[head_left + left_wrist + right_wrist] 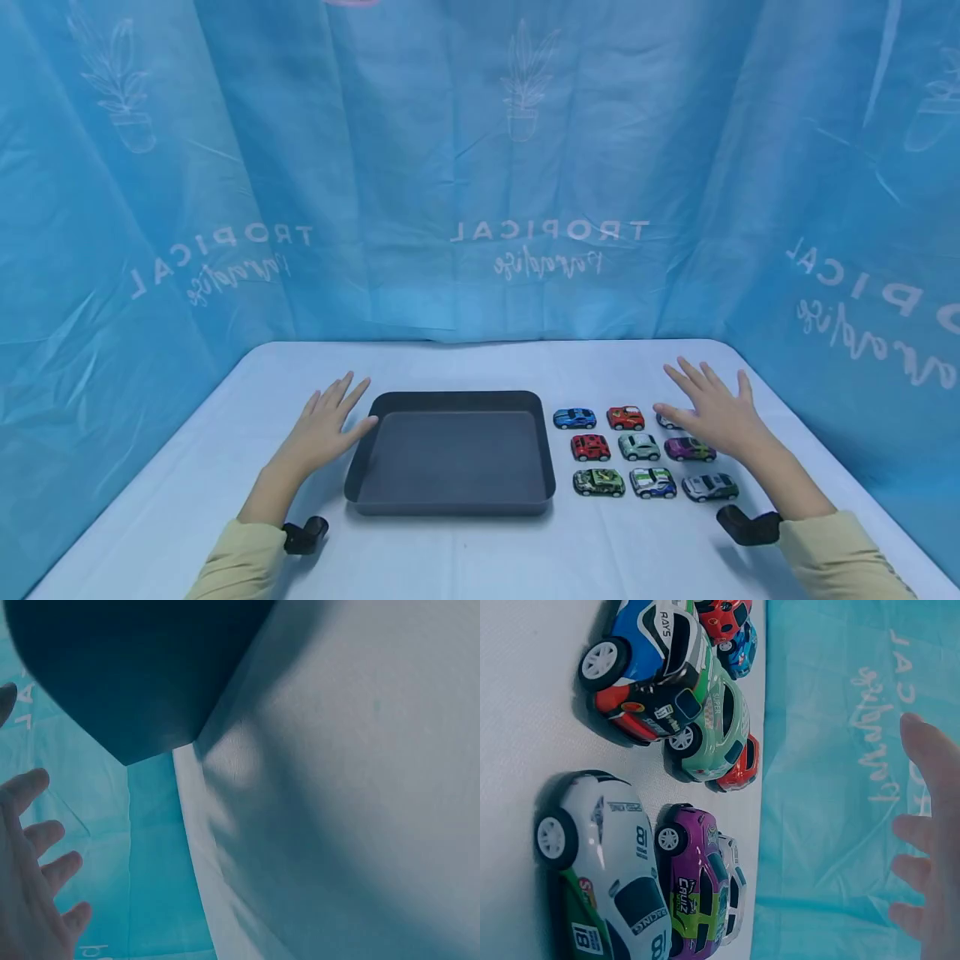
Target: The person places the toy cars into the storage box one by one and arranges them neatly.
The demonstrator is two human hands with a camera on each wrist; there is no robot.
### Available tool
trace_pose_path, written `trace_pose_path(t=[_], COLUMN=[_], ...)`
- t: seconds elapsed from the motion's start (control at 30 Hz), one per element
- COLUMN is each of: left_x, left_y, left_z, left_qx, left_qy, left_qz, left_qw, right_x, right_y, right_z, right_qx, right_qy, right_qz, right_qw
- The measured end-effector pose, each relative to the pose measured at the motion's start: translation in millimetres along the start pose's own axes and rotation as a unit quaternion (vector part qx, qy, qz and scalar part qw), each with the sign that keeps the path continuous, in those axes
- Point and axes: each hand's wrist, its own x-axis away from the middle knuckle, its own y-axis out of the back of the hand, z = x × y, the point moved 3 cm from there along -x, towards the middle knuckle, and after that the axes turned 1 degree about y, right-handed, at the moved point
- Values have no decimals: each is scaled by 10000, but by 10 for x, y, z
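Note:
My left hand (pixel 324 429) hovers by the left rim of a dark grey rectangular tray (pixel 453 508), fingers spread and holding nothing. Over the far right of the toy cars my right hand (pixel 716 412) is spread too, with nothing in it. It partly hides a white toy car (pixel 664 422) in the back row. Close by stand a purple and green car (pixel 690 449) and a white and green car (pixel 709 487). The right wrist view shows the purple car (pixel 697 877) and a mint green car (pixel 718 727) below the raised fingers (pixel 922 750).
Several more toy cars stand in rows right of the tray, among them a blue car (pixel 574 418), a red car (pixel 626 418) and a green patterned car (pixel 598 482). A white cloth covers the table (pixel 480 554). Blue printed curtains (pixel 480 167) enclose its back and sides.

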Motion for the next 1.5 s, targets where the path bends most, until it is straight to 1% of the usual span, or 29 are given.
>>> trace_pose_path(t=[0.2, 0.43, 0.57, 0.67, 0.77, 0.93, 1.03, 1.17, 1.3, 1.43, 1.5], left_x=[8, 8, 7, 12, 31, 60, 63, 47, 39, 30, 18], left_y=[-15, -21, -24, -36, -48, -68, -85, -118, -127, -149, -171], left_z=[-13, -33, -38, -32, -28, -38, -47, -50, -68, -76, -73], left_qx=[25, 364, 692, 1035, 1370, 2095, 2548, 3002, 3306, 3528, 3599], left_qy=[154, 394, 544, 648, 757, 888, 926, 976, 1102, 1288, 1374], left_qz=[-57, 12, 73, 148, 187, 143, 78, -4, -13, 14, 26], left_qw=[9999, 9986, 9961, 9924, 9875, 9737, 9625, 9489, 9373, 9268, 9228], right_x=[35, 113, 183, 244, 302, 380, 419, 462, 498, 537, 557], right_y=[34, 78, 88, 83, 69, 49, 60, 94, 109, 94, 76], right_z=[20, 20, 26, 37, 45, 57, 65, 73, 63, 36, 20], right_qx=[-12, -38, -114, -156, -197, -258, -392, -611, -740, -904, -954], right_qy=[93, 186, 280, 315, 286, 177, 119, -33, -220, -295, -305], right_qz=[-56, -270, -555, -750, -799, -828, -866, -721, -544, -534, -567], right_qw=[9999, 9995, 9980, 9966, 9962, 9961, 9954, 9955, 9955, 9940, 9934])
